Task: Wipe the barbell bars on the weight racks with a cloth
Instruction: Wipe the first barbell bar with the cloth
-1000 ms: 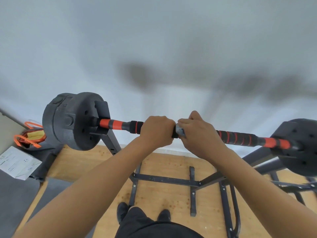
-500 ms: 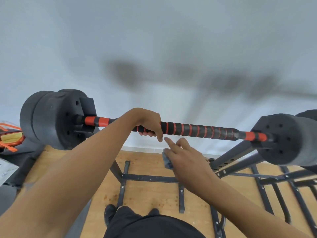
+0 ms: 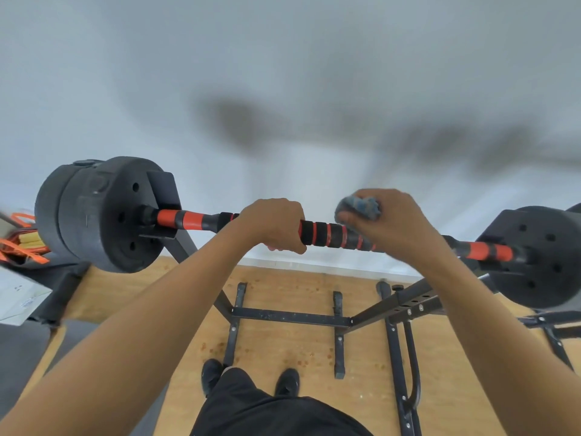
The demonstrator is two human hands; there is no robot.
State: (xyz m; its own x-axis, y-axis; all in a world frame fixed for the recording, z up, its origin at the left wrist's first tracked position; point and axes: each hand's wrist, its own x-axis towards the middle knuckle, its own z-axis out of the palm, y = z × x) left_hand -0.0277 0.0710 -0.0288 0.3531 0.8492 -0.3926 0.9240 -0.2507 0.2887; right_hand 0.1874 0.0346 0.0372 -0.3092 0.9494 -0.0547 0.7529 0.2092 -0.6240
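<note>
The left hand (image 3: 276, 225) is wrapped tight around the bar (image 3: 330, 234) left of its middle, steadying it, while the right hand (image 3: 396, 221) is closed on a bunched cloth (image 3: 358, 207). Half a second ago that cloth hung below the bar; now it is pressed onto the bar's top just right of the left hand, so wiping looks set to resume. From left to right, a plate (image 3: 103, 215) caps the left end, the striped grip between the hands is short, and the longer open run lies rightward to the right plate (image 3: 540, 256), with rack (image 3: 408, 303) arms below.
</note>
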